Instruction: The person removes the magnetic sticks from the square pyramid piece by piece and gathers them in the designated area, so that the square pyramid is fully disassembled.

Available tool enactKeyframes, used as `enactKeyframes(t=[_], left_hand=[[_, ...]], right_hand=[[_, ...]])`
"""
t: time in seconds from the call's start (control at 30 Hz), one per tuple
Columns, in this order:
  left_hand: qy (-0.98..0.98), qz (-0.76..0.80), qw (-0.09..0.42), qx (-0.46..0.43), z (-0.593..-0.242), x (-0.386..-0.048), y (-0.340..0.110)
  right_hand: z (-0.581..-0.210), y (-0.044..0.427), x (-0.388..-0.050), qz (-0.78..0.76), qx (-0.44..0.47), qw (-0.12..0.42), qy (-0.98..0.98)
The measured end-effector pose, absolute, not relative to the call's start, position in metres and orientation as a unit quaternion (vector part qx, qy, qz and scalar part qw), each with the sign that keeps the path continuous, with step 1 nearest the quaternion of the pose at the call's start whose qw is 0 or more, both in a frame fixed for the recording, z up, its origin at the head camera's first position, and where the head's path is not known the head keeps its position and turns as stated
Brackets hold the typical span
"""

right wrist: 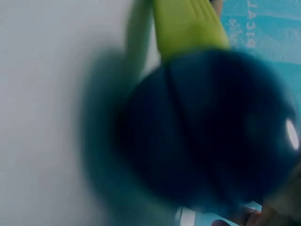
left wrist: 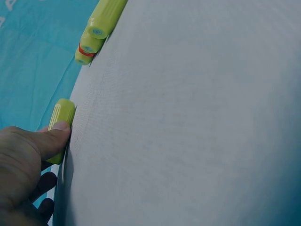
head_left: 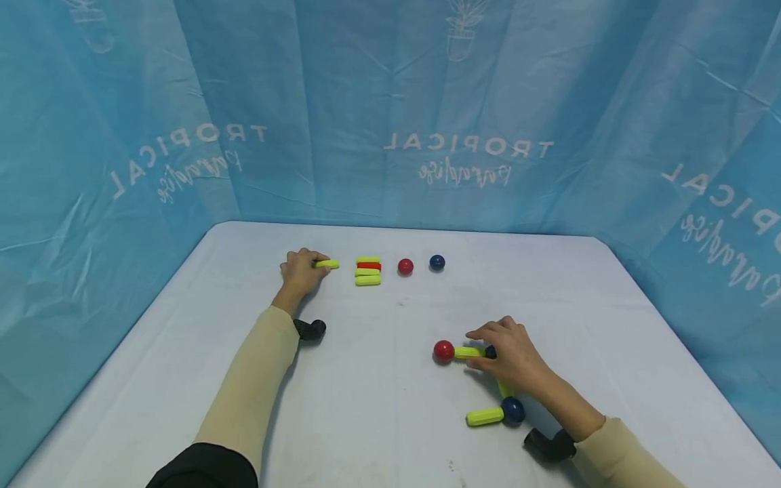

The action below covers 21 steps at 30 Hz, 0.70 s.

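Note:
At the table's far left, my left hand (head_left: 300, 271) pinches a yellow-green stick (head_left: 329, 263); in the left wrist view the thumb of the left hand (left wrist: 23, 165) presses on that stick (left wrist: 61, 113). My right hand (head_left: 512, 356) is over a joined piece at right, thumb and forefinger spread apart around a yellow-green stick (head_left: 468, 352). A red ball (head_left: 443, 351) is on that stick's left end, a dark blue ball (head_left: 491, 352) at its right, partly hidden. Another stick (head_left: 505, 388) leads down to a blue ball (head_left: 513, 411) bearing a further stick (head_left: 485, 417). A blue ball (right wrist: 207, 132) fills much of the right wrist view.
Right of my left hand lie several yellow-green sticks (head_left: 368, 280) and a red stick (head_left: 369, 266) in a stack-like row. Farther right are a loose red ball (head_left: 405, 266) and a dark blue ball (head_left: 436, 263). A blue printed curtain (head_left: 390, 183) stands behind the white table (head_left: 378, 407).

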<state>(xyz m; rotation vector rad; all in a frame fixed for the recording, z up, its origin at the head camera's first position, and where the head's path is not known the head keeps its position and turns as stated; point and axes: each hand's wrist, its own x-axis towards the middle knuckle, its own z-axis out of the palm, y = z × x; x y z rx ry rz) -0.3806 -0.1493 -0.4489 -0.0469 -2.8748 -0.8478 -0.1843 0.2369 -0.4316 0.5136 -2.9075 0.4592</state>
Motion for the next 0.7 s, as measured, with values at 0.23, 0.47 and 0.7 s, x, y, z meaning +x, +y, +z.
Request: enactKeyframes(t=[0.23, 0.47, 0.7], left_hand=[[-0.959, -0.275, 0.07, -0.016, -0.449, -0.382, -0.15], [-0.957, -0.281, 0.058, -0.028, -0.45, -0.381, -0.156], [-0.927, -0.357, 0.102, -0.059, -0.444, -0.365, -0.155]], right_hand=[[-0.437, 0.258, -0.182, 0.175, 0.173, 0.079, -0.966], [-0.44, 0.256, -0.185, 0.202, 0.186, 0.068, -0.959], [-0.441, 0.243, -0.187, 0.207, 0.186, 0.062, -0.959]])
